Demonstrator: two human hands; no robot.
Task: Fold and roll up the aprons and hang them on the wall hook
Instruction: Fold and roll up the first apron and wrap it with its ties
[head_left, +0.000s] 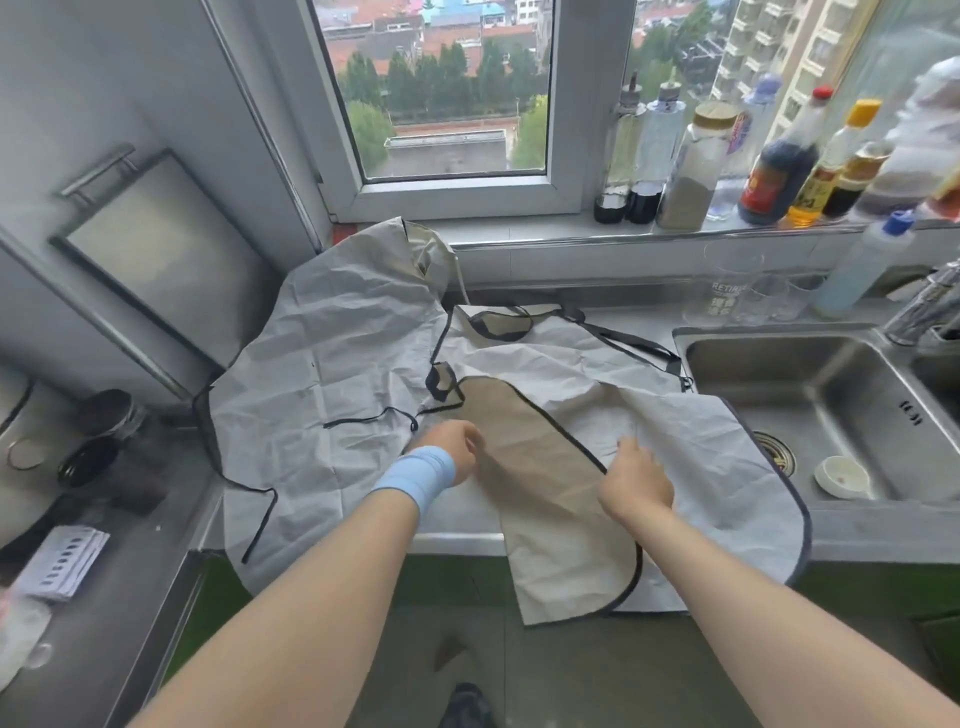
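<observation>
Steel kitchen counter (457, 540) under a window, beside a sink (810, 395). Crumpled grey, black-trimmed apron (691, 447) spread there, beige flap overhanging. Left hand (452, 452) loosely curled, right hand (636, 480) flat on fabric, gripping nothing. Likely risk: overhang dragging everything floorward.

Soft, even daylight comes in through the window (447, 88) at the back, leaving the counter (467, 525) bright with only faint shadows, the clearest being a dim one under the left hand (449, 452) and a darker band below the counter's front edge. The wide-angle lens bends straight lines toward the borders, so the window frame and the sink (810, 410) rim curve, and the bottles (779, 171) on the sill smear into blur at the top right. Both hands are slightly soft, the left edge is hazy, and the sink steel carries a mild sheen without hard glare.
</observation>
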